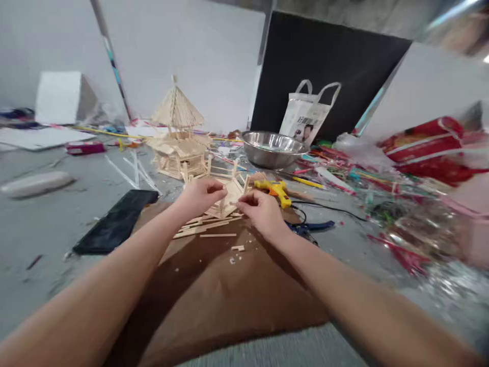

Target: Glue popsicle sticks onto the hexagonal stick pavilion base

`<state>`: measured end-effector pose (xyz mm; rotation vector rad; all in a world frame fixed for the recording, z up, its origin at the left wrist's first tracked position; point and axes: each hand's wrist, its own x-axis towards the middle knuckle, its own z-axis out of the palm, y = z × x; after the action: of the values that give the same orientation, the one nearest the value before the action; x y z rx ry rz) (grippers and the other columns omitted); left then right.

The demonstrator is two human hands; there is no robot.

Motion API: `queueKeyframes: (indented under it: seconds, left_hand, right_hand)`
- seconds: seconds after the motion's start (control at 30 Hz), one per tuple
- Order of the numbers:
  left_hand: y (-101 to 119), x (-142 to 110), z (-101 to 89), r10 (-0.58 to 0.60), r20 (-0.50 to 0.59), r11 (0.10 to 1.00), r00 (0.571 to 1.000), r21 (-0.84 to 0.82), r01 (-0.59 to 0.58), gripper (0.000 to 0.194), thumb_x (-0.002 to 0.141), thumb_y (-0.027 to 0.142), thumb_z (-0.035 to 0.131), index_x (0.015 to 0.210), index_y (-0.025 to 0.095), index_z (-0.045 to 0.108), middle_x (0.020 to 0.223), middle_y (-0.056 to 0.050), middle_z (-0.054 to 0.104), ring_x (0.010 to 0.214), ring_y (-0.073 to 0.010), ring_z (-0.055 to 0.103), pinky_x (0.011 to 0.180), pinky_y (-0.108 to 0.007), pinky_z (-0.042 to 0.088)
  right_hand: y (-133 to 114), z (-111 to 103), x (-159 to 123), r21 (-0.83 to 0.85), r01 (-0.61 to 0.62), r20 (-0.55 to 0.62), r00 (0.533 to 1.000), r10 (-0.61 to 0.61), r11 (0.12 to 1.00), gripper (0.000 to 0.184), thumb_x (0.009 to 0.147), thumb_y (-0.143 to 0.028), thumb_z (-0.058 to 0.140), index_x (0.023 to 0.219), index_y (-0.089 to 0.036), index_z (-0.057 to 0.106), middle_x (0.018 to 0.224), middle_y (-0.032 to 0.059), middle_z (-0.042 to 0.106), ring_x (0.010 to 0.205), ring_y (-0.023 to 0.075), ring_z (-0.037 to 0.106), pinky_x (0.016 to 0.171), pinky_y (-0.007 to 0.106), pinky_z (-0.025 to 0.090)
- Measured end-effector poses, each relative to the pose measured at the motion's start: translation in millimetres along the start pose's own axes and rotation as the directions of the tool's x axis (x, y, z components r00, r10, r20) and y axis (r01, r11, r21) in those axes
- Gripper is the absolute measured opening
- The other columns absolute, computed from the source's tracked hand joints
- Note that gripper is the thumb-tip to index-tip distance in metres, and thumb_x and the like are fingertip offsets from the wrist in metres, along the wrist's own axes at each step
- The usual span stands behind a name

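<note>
A small frame of pale wooden sticks (pixel 232 194), with a flat base and short upright posts, stands at the far edge of a brown board (pixel 229 300). At its near left side is my left hand (pixel 202 197), thumb and forefinger pinched together. My right hand (pixel 263 211) pinches at the near right side, a short gap from the left. Whatever lies between the fingertips of either hand is too small to make out. Loose sticks (pixel 191 230) lie on the board below my hands. Behind the frame rises a tiered stick pavilion (pixel 178 109) with a pointed roof.
A yellow glue gun (pixel 281 194) and blue-handled pliers (pixel 319 226) lie right of my right hand. On the left is a dark flat slab (pixel 118 224). Behind stand a metal bowl (pixel 273 159) and a white bag (pixel 307 114). Colourful clutter covers the floor at right.
</note>
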<state>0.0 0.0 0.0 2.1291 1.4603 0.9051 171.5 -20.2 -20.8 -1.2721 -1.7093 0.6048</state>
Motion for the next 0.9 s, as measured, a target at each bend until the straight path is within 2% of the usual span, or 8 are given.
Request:
queueKeyframes:
  seconds: [0.17, 0.33, 0.7, 0.9]
  left_hand:
    - [-0.8, 0.3, -4.9, 0.064, 0.183, 0.997, 0.981, 0.029, -0.070, 0.026, 0.069, 0.031, 0.044, 0.074, 0.014, 0.063, 0.059, 0.002, 0.055, 0.057, -0.0096, 0.044, 0.053, -0.020, 0.031]
    - [0.3, -1.3, -10.1, 0.030, 0.282, 0.996, 0.959, 0.067, -0.051, 0.028, 0.067, 0.025, 0.042, 0.083, 0.015, 0.064, 0.063, 0.003, 0.058, 0.059, -0.0096, 0.046, 0.053, -0.019, 0.031]
    - [-5.5, 2.3, -13.9, 0.017, 0.347, 0.986, 0.938, 0.149, -0.073, 0.033, 0.067, 0.023, 0.041, 0.089, 0.013, 0.064, 0.065, 0.001, 0.059, 0.058, -0.0094, 0.046, 0.052, -0.018, 0.030]
    - [-8.7, 4.1, -14.4, 0.056, 0.373, 0.980, 0.926, 0.155, -0.122, 0.032, 0.067, 0.022, 0.040, 0.085, 0.012, 0.064, 0.066, 0.001, 0.060, 0.060, -0.0096, 0.047, 0.055, -0.018, 0.031]
  right_hand:
    - [3.6, 17.4, -9.0, 0.028, -0.008, -0.089, 0.996, 0.011, 1.000, 0.011, 0.064, -0.027, 0.057, 0.067, -0.016, 0.060, 0.063, 0.0017, 0.063, 0.059, 0.0129, 0.056, 0.058, 0.025, 0.044]
    - [8.1, 28.5, -12.9, 0.104, -0.003, -0.133, 0.991, 0.017, 0.995, 0.013, 0.065, -0.028, 0.058, 0.068, -0.016, 0.060, 0.063, 0.0015, 0.062, 0.058, 0.0121, 0.056, 0.058, 0.023, 0.044]
    - [5.7, 33.1, -12.0, 0.078, -0.003, -0.117, 0.993, 0.012, 0.997, 0.010, 0.064, -0.026, 0.057, 0.065, -0.016, 0.059, 0.062, 0.0012, 0.062, 0.058, 0.0124, 0.055, 0.058, 0.024, 0.043]
    - [4.4, 34.1, -12.2, 0.054, -0.008, -0.125, 0.992, 0.015, 0.999, 0.011, 0.065, -0.027, 0.056, 0.065, -0.016, 0.059, 0.062, 0.0010, 0.062, 0.058, 0.0123, 0.055, 0.058, 0.023, 0.043]
